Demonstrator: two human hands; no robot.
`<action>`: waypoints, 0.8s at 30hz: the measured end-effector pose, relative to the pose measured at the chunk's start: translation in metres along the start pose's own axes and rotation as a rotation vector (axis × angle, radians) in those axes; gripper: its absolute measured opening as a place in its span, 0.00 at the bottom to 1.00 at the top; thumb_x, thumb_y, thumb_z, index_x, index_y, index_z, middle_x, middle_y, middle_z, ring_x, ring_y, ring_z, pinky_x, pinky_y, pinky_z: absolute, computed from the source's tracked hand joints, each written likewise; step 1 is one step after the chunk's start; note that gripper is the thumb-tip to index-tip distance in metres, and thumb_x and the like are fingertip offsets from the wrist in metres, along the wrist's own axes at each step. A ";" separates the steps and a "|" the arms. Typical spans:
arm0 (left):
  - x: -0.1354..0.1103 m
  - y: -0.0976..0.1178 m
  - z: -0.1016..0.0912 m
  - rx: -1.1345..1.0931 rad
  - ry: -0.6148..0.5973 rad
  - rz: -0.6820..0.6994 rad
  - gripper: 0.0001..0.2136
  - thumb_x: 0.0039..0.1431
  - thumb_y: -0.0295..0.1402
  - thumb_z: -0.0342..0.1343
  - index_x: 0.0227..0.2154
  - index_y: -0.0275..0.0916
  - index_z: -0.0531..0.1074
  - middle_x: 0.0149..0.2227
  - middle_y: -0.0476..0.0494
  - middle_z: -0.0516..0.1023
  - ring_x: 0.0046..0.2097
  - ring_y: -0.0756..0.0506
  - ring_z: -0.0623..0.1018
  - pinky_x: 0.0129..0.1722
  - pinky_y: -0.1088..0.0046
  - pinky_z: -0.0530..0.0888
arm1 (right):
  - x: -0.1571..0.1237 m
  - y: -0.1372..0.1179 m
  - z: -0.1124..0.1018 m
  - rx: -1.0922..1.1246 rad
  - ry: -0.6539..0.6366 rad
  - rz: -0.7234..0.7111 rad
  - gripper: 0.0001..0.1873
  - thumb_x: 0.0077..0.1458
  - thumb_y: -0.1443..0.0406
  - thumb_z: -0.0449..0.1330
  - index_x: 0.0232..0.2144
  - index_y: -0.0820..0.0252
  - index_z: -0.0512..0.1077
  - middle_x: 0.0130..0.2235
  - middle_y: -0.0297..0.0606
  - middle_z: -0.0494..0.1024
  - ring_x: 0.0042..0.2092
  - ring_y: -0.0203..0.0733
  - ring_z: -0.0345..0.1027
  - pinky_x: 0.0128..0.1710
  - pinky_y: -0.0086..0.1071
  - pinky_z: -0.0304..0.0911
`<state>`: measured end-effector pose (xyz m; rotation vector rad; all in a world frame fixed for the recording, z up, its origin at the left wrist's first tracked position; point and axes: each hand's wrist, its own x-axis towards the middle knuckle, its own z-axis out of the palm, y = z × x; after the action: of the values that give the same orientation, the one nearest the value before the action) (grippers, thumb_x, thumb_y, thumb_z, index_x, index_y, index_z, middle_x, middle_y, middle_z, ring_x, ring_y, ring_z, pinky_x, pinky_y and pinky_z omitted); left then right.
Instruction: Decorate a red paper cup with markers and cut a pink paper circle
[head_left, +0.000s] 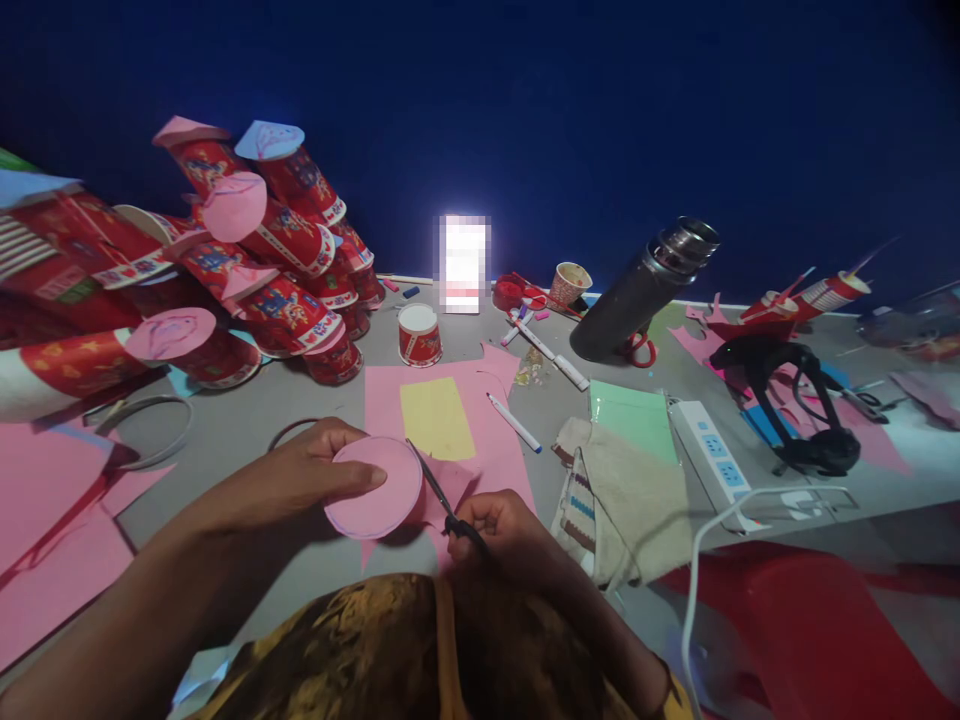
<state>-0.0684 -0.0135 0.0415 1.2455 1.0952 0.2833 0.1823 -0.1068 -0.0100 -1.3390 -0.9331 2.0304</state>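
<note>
My left hand (pixel 341 465) pinches a round pink paper disc (pixel 386 505), its thumb lying on top and a thin purple line along the rim. In my right hand (pixel 491 535) is a pair of scissors (pixel 433 480) with dark handles. The blades point up and left and reach the disc's right edge. A pink offcut (pixel 446 495) lies around the blades; whether it is still joined to the disc I cannot tell. Beneath both hands spreads a pink paper sheet (pixel 502 440) with a yellow paper piece (pixel 439 418) on it. A capped marker (pixel 514 422) rests on the sheet's right side.
Red paper cups (pixel 292 310) with paper tops are stacked at the left. One red cup (pixel 420 335) stands mid-table. To the right are a dark thermos (pixel 637 300), a beige cloth (pixel 637 500), a power strip (pixel 716 460) with a white cable, and a black strap-like frame (pixel 787 410).
</note>
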 end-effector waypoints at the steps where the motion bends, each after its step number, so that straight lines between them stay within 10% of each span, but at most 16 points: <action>1: 0.000 -0.001 -0.001 0.005 -0.017 0.001 0.14 0.45 0.44 0.65 0.21 0.36 0.81 0.19 0.50 0.72 0.23 0.52 0.65 0.22 0.80 0.59 | 0.000 0.000 0.000 0.001 -0.003 0.000 0.22 0.34 0.53 0.77 0.21 0.60 0.73 0.23 0.29 0.73 0.26 0.32 0.61 0.26 0.27 0.53; 24: 0.005 0.000 -0.013 0.098 -0.208 0.047 0.17 0.50 0.44 0.65 0.18 0.33 0.80 0.17 0.47 0.70 0.21 0.51 0.64 0.22 0.79 0.56 | 0.001 0.007 -0.003 -0.059 -0.033 -0.014 0.17 0.40 0.56 0.76 0.21 0.60 0.75 0.24 0.27 0.75 0.25 0.31 0.62 0.27 0.26 0.58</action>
<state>-0.0756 -0.0020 0.0402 1.3571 0.9106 0.1332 0.1845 -0.1092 -0.0172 -1.3294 -1.0219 2.0346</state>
